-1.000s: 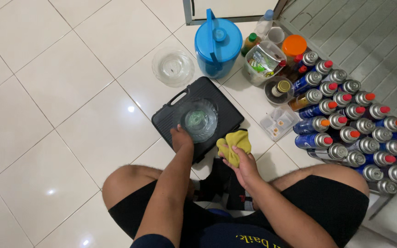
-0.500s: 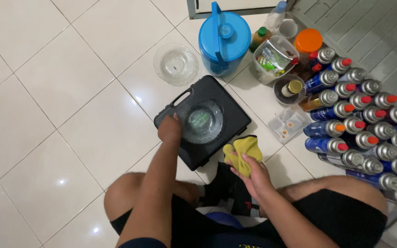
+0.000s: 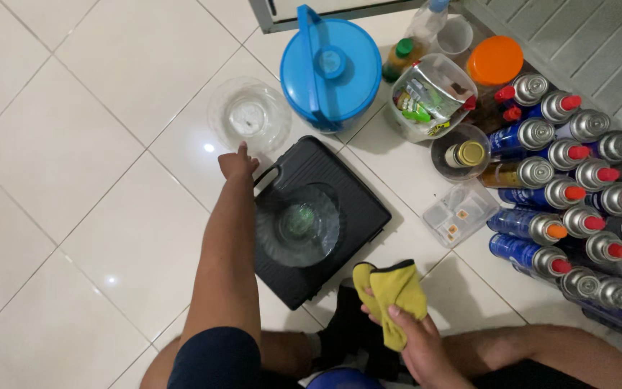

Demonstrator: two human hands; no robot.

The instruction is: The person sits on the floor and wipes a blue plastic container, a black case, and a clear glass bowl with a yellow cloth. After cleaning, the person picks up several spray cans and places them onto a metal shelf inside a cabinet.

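Observation:
My left hand [image 3: 238, 163] stretches out over the white tiled floor, its fingers apart and holding nothing, just short of a clear glass bowl [image 3: 248, 116]. Beside my forearm lies a black flat case [image 3: 320, 220] with a clear glass dish [image 3: 299, 225] resting on top. My right hand [image 3: 417, 344] is low near my lap and grips a folded yellow cloth [image 3: 391, 290].
A blue lidded bucket [image 3: 330, 68] stands behind the case. To its right are a clear jar of packets [image 3: 430, 97], an orange lid [image 3: 494, 60], a small bowl with a bottle [image 3: 461, 152], a clear plastic box [image 3: 461, 212], and several rows of upright spray cans [image 3: 583, 194].
My left hand left the glass dish on the black case and reached forward towards the glass bowl. The right hand still holds the yellow cloth.

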